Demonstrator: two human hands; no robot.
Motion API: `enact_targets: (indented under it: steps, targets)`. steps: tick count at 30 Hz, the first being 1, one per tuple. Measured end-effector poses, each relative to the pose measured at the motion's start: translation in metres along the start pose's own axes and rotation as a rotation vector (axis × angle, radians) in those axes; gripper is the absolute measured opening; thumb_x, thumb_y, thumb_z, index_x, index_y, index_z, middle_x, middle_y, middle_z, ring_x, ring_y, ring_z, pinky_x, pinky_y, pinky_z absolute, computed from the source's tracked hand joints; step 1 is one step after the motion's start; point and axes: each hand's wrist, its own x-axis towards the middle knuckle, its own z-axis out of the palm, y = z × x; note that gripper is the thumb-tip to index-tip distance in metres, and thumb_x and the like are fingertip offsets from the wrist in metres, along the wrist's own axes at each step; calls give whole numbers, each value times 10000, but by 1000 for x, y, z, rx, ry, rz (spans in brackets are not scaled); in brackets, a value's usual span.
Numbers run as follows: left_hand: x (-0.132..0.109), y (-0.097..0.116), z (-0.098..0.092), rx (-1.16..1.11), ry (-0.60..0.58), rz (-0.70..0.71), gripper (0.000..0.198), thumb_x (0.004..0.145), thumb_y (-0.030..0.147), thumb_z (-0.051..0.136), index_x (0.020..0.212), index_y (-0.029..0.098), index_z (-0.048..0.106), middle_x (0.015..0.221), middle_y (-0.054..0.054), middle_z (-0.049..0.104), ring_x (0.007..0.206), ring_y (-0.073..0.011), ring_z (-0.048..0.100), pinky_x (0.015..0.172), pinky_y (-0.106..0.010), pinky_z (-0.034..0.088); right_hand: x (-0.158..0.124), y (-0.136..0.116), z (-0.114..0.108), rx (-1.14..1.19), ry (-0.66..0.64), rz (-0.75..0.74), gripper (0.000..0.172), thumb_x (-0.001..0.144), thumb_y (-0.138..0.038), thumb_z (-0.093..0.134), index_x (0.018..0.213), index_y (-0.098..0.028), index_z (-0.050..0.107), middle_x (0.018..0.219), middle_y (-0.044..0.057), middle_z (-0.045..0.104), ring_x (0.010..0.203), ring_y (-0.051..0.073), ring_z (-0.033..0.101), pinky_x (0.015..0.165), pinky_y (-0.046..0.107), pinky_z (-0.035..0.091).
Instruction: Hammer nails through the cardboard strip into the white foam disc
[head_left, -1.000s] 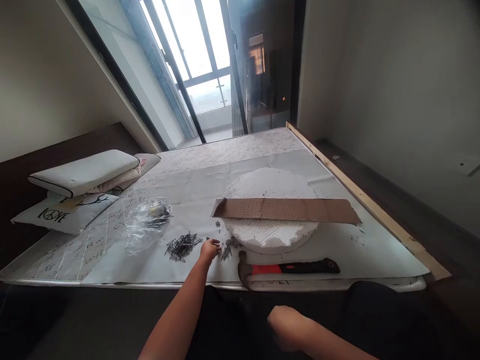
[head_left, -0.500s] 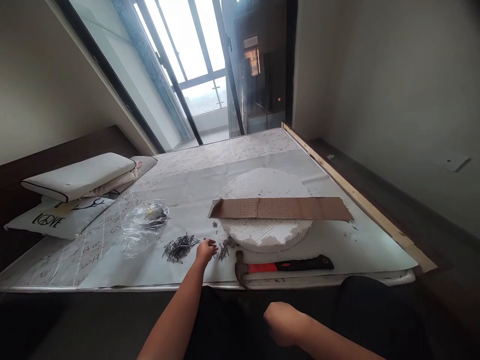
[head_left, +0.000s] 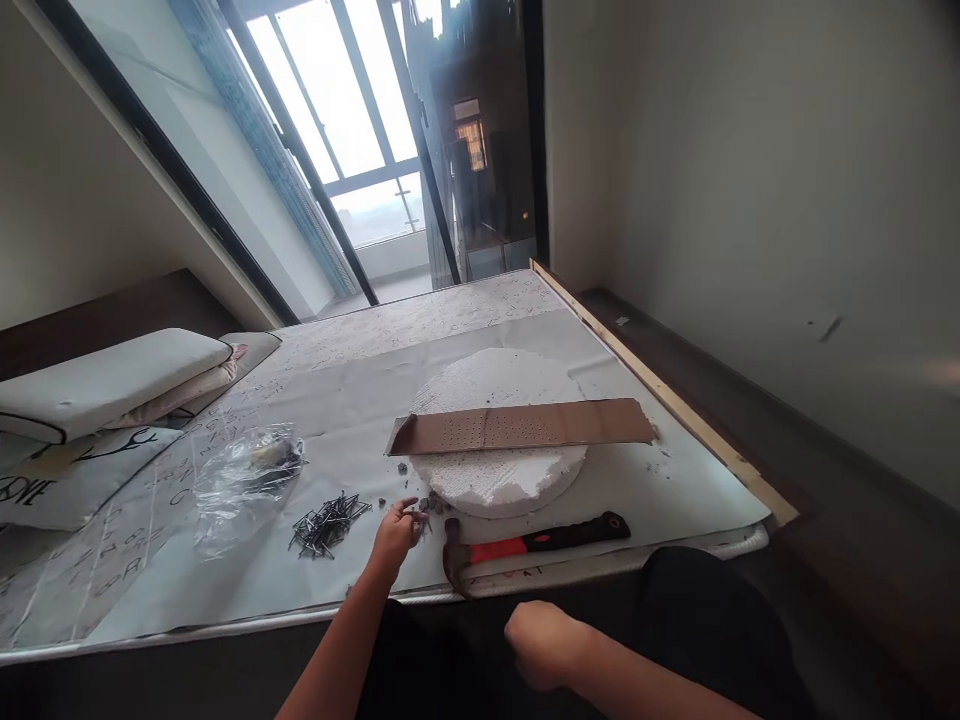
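My left hand (head_left: 395, 535) is over the white sheet with fingers stretched and apart, its fingertips at a few small grey lumps (head_left: 430, 503) and thin nails. To its left lies a heap of dark nails (head_left: 328, 524). A claw hammer (head_left: 540, 541) with a red and black handle lies to its right, head toward the hand. My right hand (head_left: 546, 642) is closed in a fist above my lap; what it holds, if anything, is hidden. Beyond the hammer, a brown cardboard strip (head_left: 517, 428) with rows of small holes lies across a round white foam disc (head_left: 499, 490).
A clear plastic bag (head_left: 244, 490) sits left of the nail heap. Pillows (head_left: 127, 375) are stacked at the left on the mattress (head_left: 420, 318). A wooden edge board (head_left: 660, 382) runs along the right side. Glass doors (head_left: 337, 120) stand at the back.
The view has swung a little to the right, so things sit further left. My left hand has moved from beside the nail heap toward the grey lumps. My right hand stays a fist.
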Motion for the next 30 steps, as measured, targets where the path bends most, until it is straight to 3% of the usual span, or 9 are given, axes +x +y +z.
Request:
enact_targets:
  steps: [5,8,11,16,22,26,30]
  targets:
    - [-30,9,26,4,-187,115,384,615,-30,525,938,162,600,681,-14,650,420,-53,474,440,-170,375,-1,-1,-8,-8,-12,9,258,665,-148,591,882,-87,716,831,175,716,752,343,675,606,395,549]
    - [-42,21,48,-64,-240,159,302,645,60,652,928,154,610,762,-58,682,615,-140,628,598,-237,490,-2,3,-10,9,-1,-3,244,664,-169,599,860,-90,721,819,173,718,739,342,675,599,380,543]
    - [-43,35,74,-169,-247,234,293,616,143,741,869,151,594,836,-83,696,836,-216,659,767,-300,512,-6,20,-15,100,186,-8,244,715,-229,551,876,-141,712,859,139,716,799,309,667,656,345,526]
    - [-24,51,105,-363,-267,293,304,592,169,775,791,158,546,815,-61,706,873,-203,662,875,-320,494,-8,72,-25,154,457,190,281,762,-187,473,992,-148,630,1042,125,630,957,261,593,809,323,457]
    - [-8,51,95,-511,-280,268,301,573,203,789,748,147,551,775,-58,709,838,-197,675,897,-330,495,3,94,-14,95,466,376,415,580,-25,585,984,-108,633,1058,186,584,959,320,554,754,369,451]
    - [-7,57,87,-577,-352,245,336,524,238,816,733,138,572,769,-69,715,823,-200,678,900,-342,493,13,94,-9,-5,490,401,429,625,-27,550,1045,-108,593,1082,196,568,971,324,538,749,384,438]
    - [-7,66,84,-609,-368,240,352,474,242,836,703,130,592,738,-71,717,786,-199,681,875,-343,501,22,98,-12,-131,467,305,315,698,-85,526,1003,-129,594,1020,164,597,971,307,535,799,392,422]
